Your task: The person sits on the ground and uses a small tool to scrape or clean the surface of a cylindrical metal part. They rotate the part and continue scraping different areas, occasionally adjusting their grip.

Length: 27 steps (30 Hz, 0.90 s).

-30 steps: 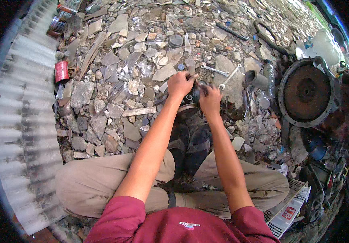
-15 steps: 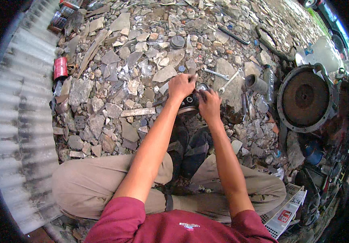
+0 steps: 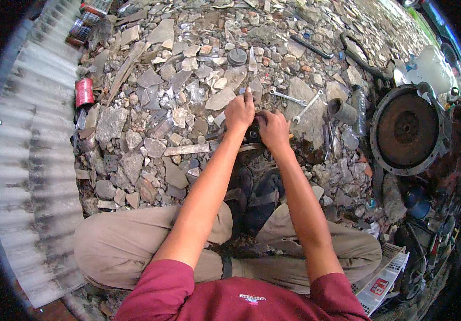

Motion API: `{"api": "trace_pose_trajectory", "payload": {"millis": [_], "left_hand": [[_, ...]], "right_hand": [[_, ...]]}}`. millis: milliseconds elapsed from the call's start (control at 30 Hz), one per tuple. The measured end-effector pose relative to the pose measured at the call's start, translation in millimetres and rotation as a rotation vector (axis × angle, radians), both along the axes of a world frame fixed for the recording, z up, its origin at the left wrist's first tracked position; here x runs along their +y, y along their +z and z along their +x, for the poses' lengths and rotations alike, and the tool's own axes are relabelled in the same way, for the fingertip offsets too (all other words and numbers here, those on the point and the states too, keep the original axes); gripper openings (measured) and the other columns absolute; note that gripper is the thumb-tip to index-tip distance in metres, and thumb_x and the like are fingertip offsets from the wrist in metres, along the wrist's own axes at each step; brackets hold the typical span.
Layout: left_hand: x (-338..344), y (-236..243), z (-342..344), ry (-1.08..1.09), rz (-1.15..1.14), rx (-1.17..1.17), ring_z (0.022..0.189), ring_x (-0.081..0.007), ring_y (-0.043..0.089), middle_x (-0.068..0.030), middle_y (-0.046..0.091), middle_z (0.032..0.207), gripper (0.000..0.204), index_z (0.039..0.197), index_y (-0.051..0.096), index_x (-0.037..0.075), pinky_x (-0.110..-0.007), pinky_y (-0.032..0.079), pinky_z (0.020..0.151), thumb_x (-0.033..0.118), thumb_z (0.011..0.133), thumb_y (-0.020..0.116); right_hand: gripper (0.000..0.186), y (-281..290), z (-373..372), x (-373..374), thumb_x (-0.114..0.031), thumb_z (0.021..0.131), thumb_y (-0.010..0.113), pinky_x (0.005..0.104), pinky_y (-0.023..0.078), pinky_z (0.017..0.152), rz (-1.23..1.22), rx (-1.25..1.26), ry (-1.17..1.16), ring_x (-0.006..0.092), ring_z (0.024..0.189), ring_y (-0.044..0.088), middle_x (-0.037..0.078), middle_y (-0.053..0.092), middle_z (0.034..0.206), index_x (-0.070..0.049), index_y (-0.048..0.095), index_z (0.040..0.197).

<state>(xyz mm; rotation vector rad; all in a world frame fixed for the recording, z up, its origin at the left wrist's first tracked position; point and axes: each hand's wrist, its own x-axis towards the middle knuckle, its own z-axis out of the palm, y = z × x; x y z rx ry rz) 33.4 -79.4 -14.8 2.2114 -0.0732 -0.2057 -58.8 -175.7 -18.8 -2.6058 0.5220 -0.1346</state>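
A dark machine part (image 3: 253,136) with a rounded metal rim at its near end stands between my feet, on the stony ground. My left hand (image 3: 239,112) is closed at its upper left, one digit pointing away from me; my fingertips are partly hidden. From the right, my right hand (image 3: 274,129) bends its fingers over the part's top and covers much of it. Just beyond my right hand lie two combination spanners, one spanner (image 3: 288,97) slanting right and another spanner (image 3: 308,106) on a flat stone.
A corrugated sheet (image 3: 35,160) runs along the left, with a red can (image 3: 84,92) beside it. At right are a short pipe (image 3: 343,111), a plastic bottle (image 3: 359,109), a large round metal housing (image 3: 406,128) and a white plastic basket (image 3: 375,291). Broken stones cover the ground.
My right hand has shifted up over the part, covering the shiny top that showed before. My left hand has turned slightly, its raised digit now pointing straight away. The whole view has shifted a little.
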Motion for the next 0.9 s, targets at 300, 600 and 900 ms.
{"api": "trace_pose_trajectory", "payload": {"millis": [300, 600, 900], "left_hand": [[-3.3, 1.6, -0.1, 0.049, -0.065, -0.040, 0.087, -0.0465, 0.066, -0.0268, 0.069, 0.085, 0.065, 0.088, 0.072, 0.002, -0.055, 0.050, 0.081, 0.050, 0.103, 0.032], [-5.1, 1.8, -2.8, 0.015, -0.094, 0.005, 0.089, -0.0445, 0.066, -0.0235, 0.071, 0.090, 0.062, 0.095, 0.073, 0.002, -0.053, 0.050, 0.083, 0.045, 0.104, 0.029], [16.5, 5.4, -17.1, -0.263, 0.398, -0.095, 0.096, -0.0424, 0.067, -0.0236, 0.071, 0.097, 0.033, 0.096, 0.070, -0.001, -0.052, 0.053, 0.085, 0.028, 0.094, 0.055]], "right_hand": [[0.022, 1.6, 2.7, -2.5, -0.024, 0.087, 0.068, 0.0585, 0.044, 0.086, -0.047, -0.002, 0.003, 0.0389, 0.102, 0.060, 0.018, 0.063, 0.103, -0.009, 0.071, 0.102], [0.019, -4.6, -4.9, -4.6, -0.020, 0.085, 0.069, 0.0539, 0.047, 0.082, -0.048, -0.111, 0.031, 0.0401, 0.092, 0.061, 0.021, 0.063, 0.098, -0.004, 0.070, 0.095], [0.023, 23.9, -74.6, -49.0, -0.021, 0.087, 0.074, 0.0425, 0.052, 0.072, 0.321, -0.206, -0.094, 0.0365, 0.081, 0.068, 0.021, 0.070, 0.088, -0.002, 0.073, 0.100]]}}
